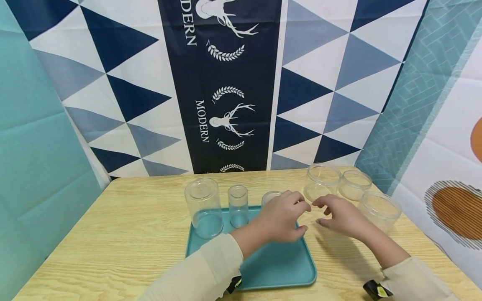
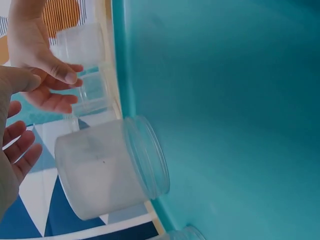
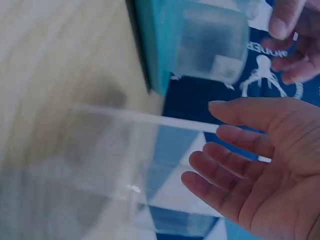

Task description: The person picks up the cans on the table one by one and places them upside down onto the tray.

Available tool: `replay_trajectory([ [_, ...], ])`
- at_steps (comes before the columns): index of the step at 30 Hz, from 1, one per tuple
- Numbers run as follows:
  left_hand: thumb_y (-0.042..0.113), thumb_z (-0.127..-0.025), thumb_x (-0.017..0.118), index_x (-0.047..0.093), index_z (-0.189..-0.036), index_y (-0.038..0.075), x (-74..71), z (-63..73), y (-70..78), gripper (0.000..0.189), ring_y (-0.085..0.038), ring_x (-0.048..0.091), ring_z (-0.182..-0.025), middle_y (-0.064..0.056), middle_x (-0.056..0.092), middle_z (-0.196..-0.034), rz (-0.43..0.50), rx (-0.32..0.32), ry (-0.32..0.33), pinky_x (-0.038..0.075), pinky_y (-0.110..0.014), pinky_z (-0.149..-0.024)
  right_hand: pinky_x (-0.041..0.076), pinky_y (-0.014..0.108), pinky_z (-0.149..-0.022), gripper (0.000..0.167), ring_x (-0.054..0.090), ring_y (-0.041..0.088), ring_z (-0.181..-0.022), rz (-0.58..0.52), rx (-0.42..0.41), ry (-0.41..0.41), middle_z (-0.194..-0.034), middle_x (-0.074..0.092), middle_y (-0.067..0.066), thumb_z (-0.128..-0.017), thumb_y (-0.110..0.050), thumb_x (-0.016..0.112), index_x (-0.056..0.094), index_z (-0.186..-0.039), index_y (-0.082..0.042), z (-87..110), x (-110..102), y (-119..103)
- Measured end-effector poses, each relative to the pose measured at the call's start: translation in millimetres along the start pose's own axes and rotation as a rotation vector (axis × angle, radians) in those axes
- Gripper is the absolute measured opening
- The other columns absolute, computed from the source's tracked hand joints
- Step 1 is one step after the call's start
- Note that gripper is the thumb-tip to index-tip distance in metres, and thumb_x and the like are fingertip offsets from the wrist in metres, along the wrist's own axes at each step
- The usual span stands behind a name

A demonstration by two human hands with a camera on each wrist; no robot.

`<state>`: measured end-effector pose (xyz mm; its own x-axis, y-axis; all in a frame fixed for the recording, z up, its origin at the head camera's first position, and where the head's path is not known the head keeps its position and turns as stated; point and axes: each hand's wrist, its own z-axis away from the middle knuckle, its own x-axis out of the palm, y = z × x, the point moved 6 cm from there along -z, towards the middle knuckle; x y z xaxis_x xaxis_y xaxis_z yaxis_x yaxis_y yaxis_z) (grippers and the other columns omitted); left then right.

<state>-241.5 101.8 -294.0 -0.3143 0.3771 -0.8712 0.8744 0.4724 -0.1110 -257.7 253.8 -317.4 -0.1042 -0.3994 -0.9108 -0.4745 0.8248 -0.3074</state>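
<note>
**Inspector A:** Status of the teal tray (image 1: pixel 286 267)?

**Inspector B:** Three clear jars stand on it, mouth down, in a row along its far edge at centre frame: a tall wide jar (image 1: pixel 203 207), a narrow jar (image 1: pixel 238 205) and a short jar (image 1: pixel 269 196), this last partly hidden behind the left hand (image 1: pixel 280 217).

**Inspector A:** Outstanding items?

**Inspector B:** Three more clear jars (image 1: pixel 321 180) remain off the tray on the wooden table (image 1: pixel 124 234), right of centre. By my judgement, roughly half the work is complete.

**Inspector A:** Hands?

**Inspector B:** Left hand hovers just beside the short jar, fingers loosely spread, holding nothing. Right hand (image 1: pixel 340 217) hangs between the tray and the loose jars, fingers relaxed and empty; the right wrist view confirms an open palm (image 3: pixel 270 165).
</note>
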Motion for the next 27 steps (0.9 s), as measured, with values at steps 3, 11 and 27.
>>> replay_trajectory([
  [3,0.038,-0.081,0.074,0.068,-0.112,0.018,0.7,-0.9,4.8,0.037,-0.009,0.054,-0.092,0.003,0.060,-0.107,0.011,0.001,-0.018,0.045,-0.013,-0.074,0.053,0.032,-0.064,0.040,0.062,0.021,-0.077,0.078,-0.052,-0.004,-0.102,0.064,0.011,-0.073,-0.006,0.083,0.066,-0.108,-0.001,5.5,-10,0],
  [11,0.031,-0.082,0.072,0.068,-0.113,0.021,2.9,-2.0,17.5,0.033,-0.007,0.053,-0.094,0.005,0.058,-0.110,0.094,-0.011,-0.046,0.043,-0.012,-0.078,0.053,0.034,-0.067,0.043,0.063,0.026,-0.086,0.102,-0.050,-0.087,-0.106,0.063,0.010,-0.075,-0.011,0.083,0.065,-0.113,-0.004,15.7,-27,7],
  [27,0.041,-0.085,0.071,0.065,-0.124,0.030,17.8,-14.1,26.8,0.042,-0.001,0.050,-0.105,0.012,0.054,-0.117,0.231,-0.141,-0.204,0.040,-0.012,-0.085,0.053,0.046,-0.070,0.049,0.062,0.037,-0.092,0.171,0.002,-0.066,-0.110,0.063,0.020,-0.070,-0.010,0.085,0.065,-0.112,0.001,28.0,-61,38],
])
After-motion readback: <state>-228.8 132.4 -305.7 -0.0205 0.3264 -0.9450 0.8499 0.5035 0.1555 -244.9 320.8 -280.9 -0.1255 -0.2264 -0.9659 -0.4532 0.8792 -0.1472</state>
